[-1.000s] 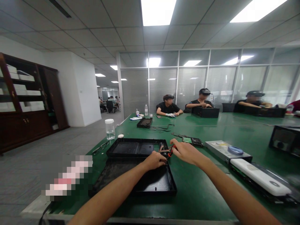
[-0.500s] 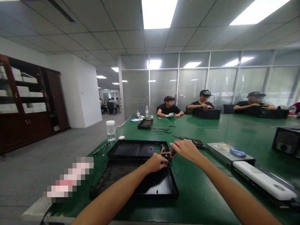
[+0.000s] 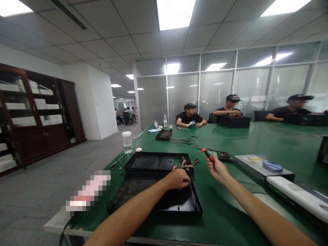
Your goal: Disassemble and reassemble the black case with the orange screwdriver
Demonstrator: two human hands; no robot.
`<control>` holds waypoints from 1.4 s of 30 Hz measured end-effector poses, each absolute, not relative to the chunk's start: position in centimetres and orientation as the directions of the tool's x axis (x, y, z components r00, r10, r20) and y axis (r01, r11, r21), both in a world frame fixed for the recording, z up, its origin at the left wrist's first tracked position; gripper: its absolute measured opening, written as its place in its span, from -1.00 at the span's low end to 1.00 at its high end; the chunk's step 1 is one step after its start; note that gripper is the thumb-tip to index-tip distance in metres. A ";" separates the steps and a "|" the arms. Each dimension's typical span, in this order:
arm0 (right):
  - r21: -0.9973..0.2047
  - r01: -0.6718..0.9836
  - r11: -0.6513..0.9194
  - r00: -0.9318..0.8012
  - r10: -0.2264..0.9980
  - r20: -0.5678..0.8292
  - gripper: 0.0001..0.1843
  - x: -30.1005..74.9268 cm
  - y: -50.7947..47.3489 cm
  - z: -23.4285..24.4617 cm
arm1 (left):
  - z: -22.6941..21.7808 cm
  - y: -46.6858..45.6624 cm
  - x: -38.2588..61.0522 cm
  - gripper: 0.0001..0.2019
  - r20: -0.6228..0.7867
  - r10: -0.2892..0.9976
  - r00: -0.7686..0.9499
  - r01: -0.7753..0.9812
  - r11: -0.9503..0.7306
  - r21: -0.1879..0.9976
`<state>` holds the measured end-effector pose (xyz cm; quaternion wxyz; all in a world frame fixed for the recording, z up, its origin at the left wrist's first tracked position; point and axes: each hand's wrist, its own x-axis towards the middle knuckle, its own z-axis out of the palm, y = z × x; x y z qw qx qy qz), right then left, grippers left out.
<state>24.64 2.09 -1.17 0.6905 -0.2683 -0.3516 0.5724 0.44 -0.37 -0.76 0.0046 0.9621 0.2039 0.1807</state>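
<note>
My right hand (image 3: 217, 168) is closed round the red and black handle of a screwdriver (image 3: 208, 154), its thin shaft pointing up and away to the left. Over the right part of a black plastic cover (image 3: 176, 201), my left hand (image 3: 179, 179) is closed with the fingertips pinched together. Whatever those fingers hold, if anything, is too small and hidden to make out. Just behind lies a shallow black casing (image 3: 148, 162), touching or nearly touching the cover. Coloured wires (image 3: 188, 165) bunch at the casing's right end, close to my left hand.
A grey metal drive unit (image 3: 253, 164) with a blue roll (image 3: 273, 166) and a white device (image 3: 294, 191) lie right. At left are a clear jar (image 3: 127, 143), pliers (image 3: 118, 162) and a blurred pink item (image 3: 88, 193). Several people sit across the green table (image 3: 217, 212).
My right hand has lifted the screwdriver away from my left fingers, to the right, and its shaft now points up and away. My left hand stays over the cover. The view has turned slightly left.
</note>
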 end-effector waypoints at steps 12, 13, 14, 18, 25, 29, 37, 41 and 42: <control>-0.786 -0.618 0.007 -0.211 0.962 0.174 -0.92 21.1 -0.9 0.3 | 1.0 -1.9 0.2 -0.83 0.396 0.291 0.871 0.334 -0.942 -0.041; -0.814 -0.580 -0.007 -0.251 0.953 0.171 -0.93 20.7 -1.3 0.4 | 1.5 -2.0 0.0 -0.82 0.402 0.300 0.865 0.354 -0.933 -0.066; -0.841 -0.541 -0.007 -0.277 0.945 0.171 -0.88 20.2 -1.7 0.6 | 2.0 -1.9 -0.2 -0.82 0.402 0.318 0.858 0.382 -0.920 -0.088; -0.938 -0.306 0.162 -0.264 0.932 0.247 -0.63 18.9 -3.4 1.9 | 4.3 -0.8 -2.4 -0.77 0.355 0.503 0.788 0.557 -0.828 -0.065; -0.351 0.556 0.754 -0.667 0.656 0.354 -0.79 18.1 -11.1 1.1 | 3.9 1.5 -9.8 -0.29 0.230 0.751 0.619 0.751 -0.652 0.108; -0.017 0.681 0.732 -0.696 0.654 0.295 -0.81 18.2 -15.0 -1.7 | 2.1 2.4 -11.7 -0.64 0.153 0.769 0.621 0.760 -0.638 0.122; -0.095 0.750 0.654 -0.619 0.746 0.247 -0.83 19.8 -17.7 -2.0 | 3.3 3.0 -9.8 -0.80 0.109 0.629 0.770 0.638 -0.757 -0.138; -0.168 0.762 0.625 -0.574 0.772 0.272 -0.84 19.6 -15.0 -2.1 | 6.7 1.0 -9.8 -0.81 0.133 0.584 0.801 0.598 -0.770 -0.221; -0.179 0.763 0.621 -0.565 0.775 0.283 -0.85 19.5 -13.7 -2.1 | 7.7 0.2 -9.8 -0.81 0.138 0.572 0.808 0.588 -0.775 -0.231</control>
